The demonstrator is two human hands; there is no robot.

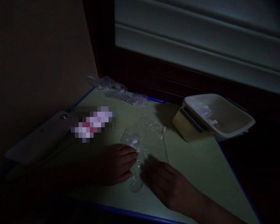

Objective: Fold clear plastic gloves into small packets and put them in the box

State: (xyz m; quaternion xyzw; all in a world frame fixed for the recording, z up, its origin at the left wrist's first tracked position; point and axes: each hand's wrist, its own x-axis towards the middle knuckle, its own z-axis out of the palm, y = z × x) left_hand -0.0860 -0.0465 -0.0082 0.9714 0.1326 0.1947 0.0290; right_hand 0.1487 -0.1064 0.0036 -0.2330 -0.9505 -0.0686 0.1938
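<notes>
A clear, crumpled plastic bag (151, 140) lies spread on the pale green tabletop, its narrow end (136, 182) pointing toward me between my hands. My left hand (119, 163) rests at the bag's left edge, fingers stretched out and fingertips touching the film. On the other side, my right hand (165, 183) reaches over the bag's lower right part with its fingers bent downward. Those fingertips are dark and smeared, so whether they pinch the film is hidden.
A cream plastic tub (182, 124) with clear scraps inside stands tilted at the right edge. Flattened plastic bags (126, 96) lie along the back. At left are a white elongated device (39, 137) and a blurred-out object (93, 124). The table (196, 174) has blue edging; wall and door stand behind.
</notes>
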